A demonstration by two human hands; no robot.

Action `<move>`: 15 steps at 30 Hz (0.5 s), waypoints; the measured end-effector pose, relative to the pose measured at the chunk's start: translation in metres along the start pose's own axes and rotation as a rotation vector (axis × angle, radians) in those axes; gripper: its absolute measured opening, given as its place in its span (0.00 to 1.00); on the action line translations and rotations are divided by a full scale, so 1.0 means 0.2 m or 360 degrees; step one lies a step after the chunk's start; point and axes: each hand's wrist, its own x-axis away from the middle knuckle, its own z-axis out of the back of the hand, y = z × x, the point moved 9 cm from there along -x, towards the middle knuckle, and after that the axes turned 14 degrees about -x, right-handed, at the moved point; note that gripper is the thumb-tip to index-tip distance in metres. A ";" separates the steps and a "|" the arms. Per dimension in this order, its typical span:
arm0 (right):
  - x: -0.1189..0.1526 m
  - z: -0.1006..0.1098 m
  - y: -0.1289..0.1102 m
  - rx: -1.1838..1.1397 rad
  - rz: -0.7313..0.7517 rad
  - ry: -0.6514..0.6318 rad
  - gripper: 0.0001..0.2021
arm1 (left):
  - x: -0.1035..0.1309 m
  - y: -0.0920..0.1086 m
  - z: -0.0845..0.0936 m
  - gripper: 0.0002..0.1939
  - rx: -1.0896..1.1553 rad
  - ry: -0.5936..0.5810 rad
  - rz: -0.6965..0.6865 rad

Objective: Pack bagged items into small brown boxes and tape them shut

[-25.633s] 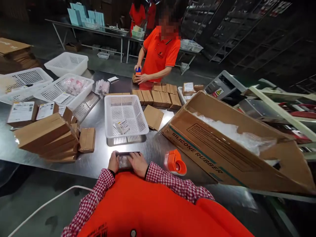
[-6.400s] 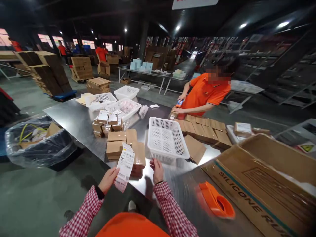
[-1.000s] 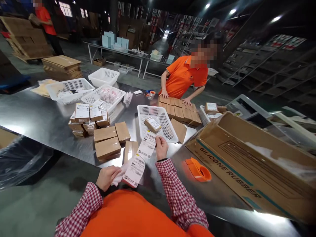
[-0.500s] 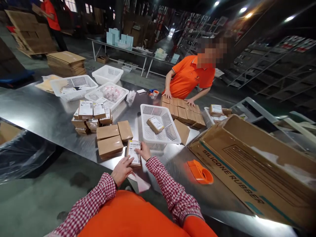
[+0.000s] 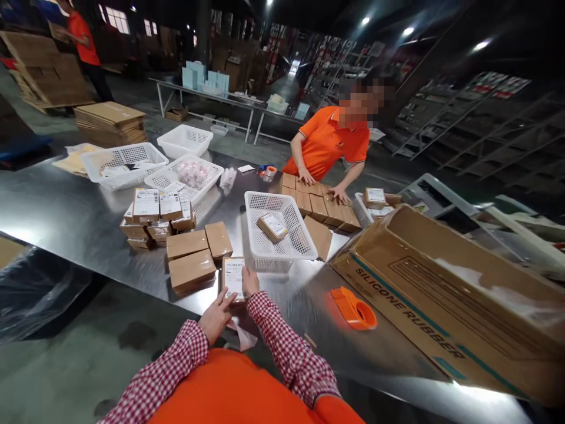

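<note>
Labelled box (image 5: 233,278) lies flat on metal table (image 5: 291,306), label up. Left hand (image 5: 215,318): index and middle fingers extended onto label's near end; grip on paper strip (image 5: 243,337) beneath cannot be told. Right hand (image 5: 251,281): fingers bent against box at 3 o'clock, firmness unclear. From box: plain cartons (image 5: 192,271) at 10 o'clock, white basket (image 5: 282,250) at 2, orange tape dispenser (image 5: 354,309) near 3

pale-blue boxes (image 5: 191,78) on far table (image 5: 233,99); racks (image 5: 468,125) right
</note>
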 end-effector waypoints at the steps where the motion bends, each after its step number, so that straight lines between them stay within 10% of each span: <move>1: 0.01 -0.01 -0.01 -0.0022 0.0029 -0.0020 0.12 | 0.00 0.00 0.00 0.09 -0.0001 0.0021 0.0005; 11: 0.15 0.03 -0.04 -0.0514 -0.0121 -0.0467 0.24 | -0.01 0.08 0.04 0.11 -0.0003 0.0163 -0.0124; 15: 0.04 0.27 -0.27 -0.0583 0.0045 -0.0369 0.28 | -0.02 0.09 0.20 0.08 -0.0123 0.0388 -0.0113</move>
